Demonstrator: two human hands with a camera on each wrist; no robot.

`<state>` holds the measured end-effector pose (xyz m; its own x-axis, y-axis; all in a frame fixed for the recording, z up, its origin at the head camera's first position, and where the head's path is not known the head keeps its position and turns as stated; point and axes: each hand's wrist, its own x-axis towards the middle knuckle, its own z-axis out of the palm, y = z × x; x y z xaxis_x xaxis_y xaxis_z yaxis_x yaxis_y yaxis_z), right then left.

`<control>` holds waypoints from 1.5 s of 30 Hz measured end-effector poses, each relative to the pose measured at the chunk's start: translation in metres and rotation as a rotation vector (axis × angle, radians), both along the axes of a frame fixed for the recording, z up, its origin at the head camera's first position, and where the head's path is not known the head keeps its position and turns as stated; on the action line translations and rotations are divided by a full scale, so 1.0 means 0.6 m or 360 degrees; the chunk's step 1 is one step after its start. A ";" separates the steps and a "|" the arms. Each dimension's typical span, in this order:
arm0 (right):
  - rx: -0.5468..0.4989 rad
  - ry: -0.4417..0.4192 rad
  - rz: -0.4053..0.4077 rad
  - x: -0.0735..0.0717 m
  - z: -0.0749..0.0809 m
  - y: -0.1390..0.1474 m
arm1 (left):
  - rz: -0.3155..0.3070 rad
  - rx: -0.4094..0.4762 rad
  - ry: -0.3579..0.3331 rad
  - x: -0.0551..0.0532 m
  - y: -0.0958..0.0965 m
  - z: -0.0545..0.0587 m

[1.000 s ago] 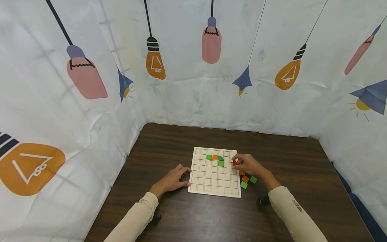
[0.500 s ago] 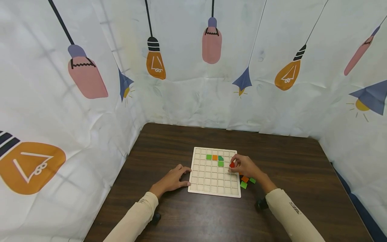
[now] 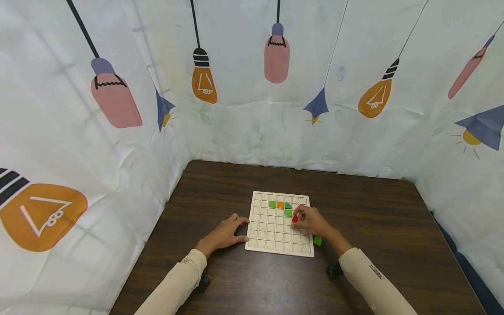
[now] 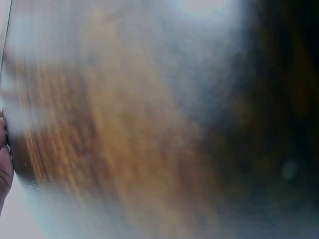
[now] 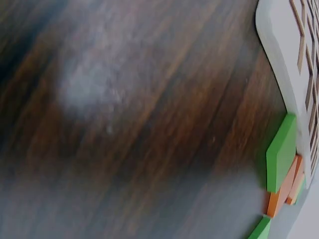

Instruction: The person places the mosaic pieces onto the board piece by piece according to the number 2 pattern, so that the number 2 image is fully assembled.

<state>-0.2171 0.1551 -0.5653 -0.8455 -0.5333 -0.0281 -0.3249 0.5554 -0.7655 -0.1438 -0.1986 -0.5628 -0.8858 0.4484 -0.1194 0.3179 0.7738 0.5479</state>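
A pale wooden grid board [image 3: 271, 236] lies flat on the table in the head view. Set in its upper squares are a green tile [image 3: 272, 204], an orange tile [image 3: 280, 204], a two-tone green tile [image 3: 288, 205] and, below that, another green tile [image 3: 288, 213]. My right hand [image 3: 313, 221] pinches a small red tile [image 3: 295, 218] between thumb and fingers, over the board just right of the lower green tile. With fingers spread, my left hand [image 3: 221, 234] touches the board's left edge. Both wrist views leave out most of each hand.
Loose tiles lie against the board's right side, partly under my right arm: a green tile [image 5: 281, 153] and an orange tile [image 5: 281, 191] among them. The dark wooden table [image 3: 354, 197] meets a lamp-printed curtain [image 3: 252, 131] at its back and sides.
My right hand has moved left from the board's right edge with the red tile, towards the green tiles. The left hand stays where it was.
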 end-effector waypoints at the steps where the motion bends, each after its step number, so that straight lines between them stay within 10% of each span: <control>1: -0.0013 -0.0002 0.0014 0.001 0.000 -0.002 | 0.0001 -0.0001 -0.0001 -0.001 0.000 0.000; 45: -0.0043 -0.0100 -0.0017 -0.003 -0.018 -0.025 | 0.0030 -0.0012 -0.0017 -0.001 0.003 0.002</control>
